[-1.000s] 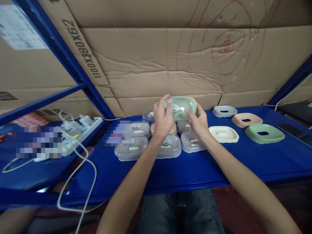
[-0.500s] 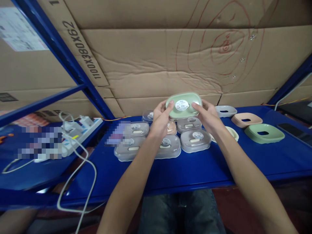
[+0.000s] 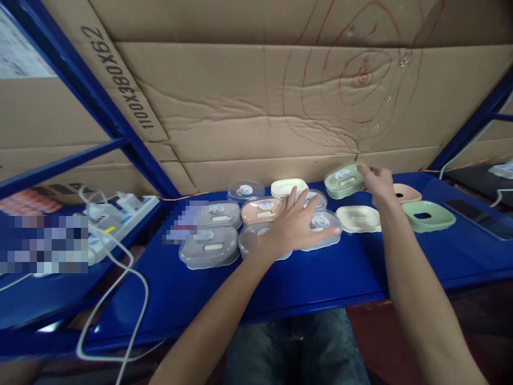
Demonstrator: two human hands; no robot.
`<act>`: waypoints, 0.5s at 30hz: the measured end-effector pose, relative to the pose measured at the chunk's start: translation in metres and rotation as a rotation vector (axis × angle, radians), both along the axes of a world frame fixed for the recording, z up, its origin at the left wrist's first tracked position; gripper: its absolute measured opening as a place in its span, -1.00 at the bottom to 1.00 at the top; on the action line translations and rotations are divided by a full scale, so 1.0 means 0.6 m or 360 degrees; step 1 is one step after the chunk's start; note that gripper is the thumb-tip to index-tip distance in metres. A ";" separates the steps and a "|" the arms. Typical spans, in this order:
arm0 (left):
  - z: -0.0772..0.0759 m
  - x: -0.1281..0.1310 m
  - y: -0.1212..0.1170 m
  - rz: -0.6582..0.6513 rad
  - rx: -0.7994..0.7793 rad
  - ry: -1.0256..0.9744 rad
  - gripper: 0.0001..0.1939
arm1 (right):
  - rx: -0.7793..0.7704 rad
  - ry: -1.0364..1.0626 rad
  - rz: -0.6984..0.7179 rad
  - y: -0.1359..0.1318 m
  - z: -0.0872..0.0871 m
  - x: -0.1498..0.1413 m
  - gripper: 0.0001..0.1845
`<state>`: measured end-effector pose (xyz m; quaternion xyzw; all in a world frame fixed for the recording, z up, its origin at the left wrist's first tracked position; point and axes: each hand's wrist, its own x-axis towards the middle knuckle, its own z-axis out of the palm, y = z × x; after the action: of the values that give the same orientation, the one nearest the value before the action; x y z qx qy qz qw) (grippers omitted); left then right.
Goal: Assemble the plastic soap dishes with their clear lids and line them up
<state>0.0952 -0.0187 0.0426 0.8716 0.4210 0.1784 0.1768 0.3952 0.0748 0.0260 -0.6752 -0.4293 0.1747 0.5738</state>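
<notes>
A pale green oval soap box (image 3: 343, 181) with a clear lid and a round label is tilted at the back of the blue table. My right hand (image 3: 377, 181) grips its right end between thumb and fingers. My left hand (image 3: 290, 227), fingers spread, is over the lidded boxes and touches or hovers just above them. Beneath and around it are a grey lidded box (image 3: 320, 222) and a peach lidded box (image 3: 256, 210). More lidded boxes (image 3: 208, 251) stand in rows to the left. A cream piece (image 3: 286, 187) lies behind my left fingertips.
To the right sit a cream tray (image 3: 358, 220), a peach tray (image 3: 409, 192) and a green slotted tray (image 3: 433, 220). A dark phone-like slab (image 3: 476, 216) lies farther right. White power strips with cables (image 3: 124, 230) are at left. Cardboard (image 3: 240, 96) stands behind.
The green soap box has moved right and down from between both hands into my right hand alone. My left hand has let go and come down, spread, over the lidded boxes.
</notes>
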 end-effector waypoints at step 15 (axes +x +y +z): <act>-0.049 0.013 -0.002 -0.0091 0.0310 0.0481 0.07 | -0.0789 -0.1061 0.0244 0.032 -0.052 0.045 -0.54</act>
<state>0.1032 -0.0196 0.0134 0.9131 0.3986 0.0803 0.0312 0.4223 0.0937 -0.0053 -0.7785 -0.5854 0.0870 0.2090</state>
